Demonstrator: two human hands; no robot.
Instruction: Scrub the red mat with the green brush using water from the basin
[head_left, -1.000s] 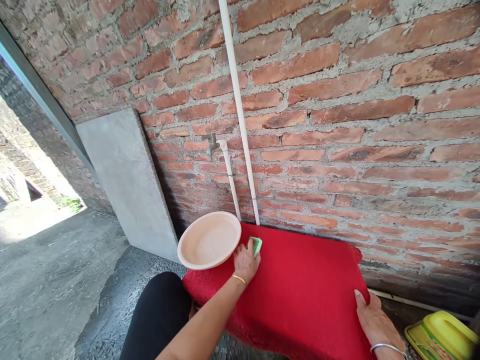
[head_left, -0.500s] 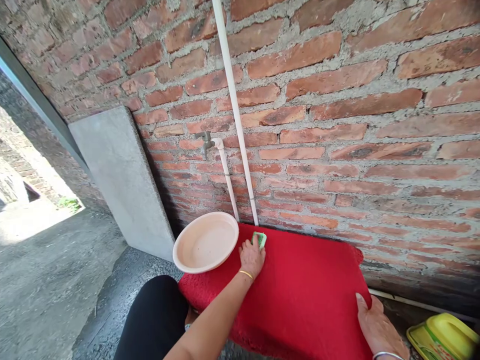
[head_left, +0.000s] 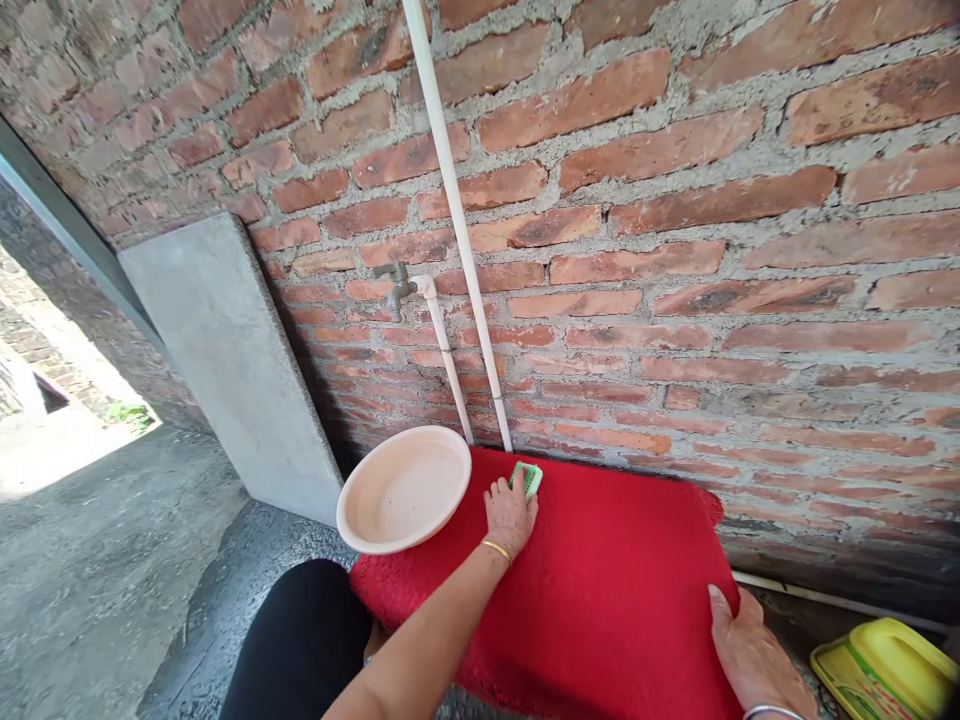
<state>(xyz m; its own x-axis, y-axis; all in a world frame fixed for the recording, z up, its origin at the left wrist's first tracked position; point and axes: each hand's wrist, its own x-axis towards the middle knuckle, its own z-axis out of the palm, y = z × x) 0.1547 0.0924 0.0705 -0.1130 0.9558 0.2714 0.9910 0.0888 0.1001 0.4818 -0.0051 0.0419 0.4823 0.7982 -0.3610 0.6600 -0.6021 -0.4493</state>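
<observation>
Mainly, wall: a rough brick wall (head_left: 675, 280), red with thick grey mortar, fills the upper view from side to side.
Floor: the concrete floor (head_left: 97, 560) at left is pale grey and dry-looking, turning dark and wet-looking nearer the person.
Opening: at far left, a sunlit opening (head_left: 52, 430) lies below a slanting metal beam (head_left: 75, 230).
Cloth: a bright red cloth (head_left: 600, 570) spreads flat over a low support against the bricks, smooth on top, with a textured border hanging at the front.
Slab: a grey slab (head_left: 232, 370) leans on the wall, left of the cloth.
Leg: the person's black-clad leg (head_left: 300, 640) is bent at the near left.
Pipes: a tall white pipe (head_left: 452, 200) climbs the wall; a short white pipe (head_left: 444, 355) stands just beside it.
Basin: a pale peach basin (head_left: 405, 497) sits at the cloth's left end.
Container: a yellow container (head_left: 896, 665) lies at lower right.
Right hand: the right hand (head_left: 757, 645) rests at the cloth's right edge, thumb on top; its other fingers are partly hidden, so I cannot tell whether they grip.
Left hand: the left hand (head_left: 512, 515), wearing a gold bracelet (head_left: 497, 549), has its fingers curled around a brush.
Tap: a grey tap (head_left: 400, 287) tops the short pipe.
Brush: the small green brush (head_left: 532, 480) is on the cloth's far side, right of the basin.
</observation>
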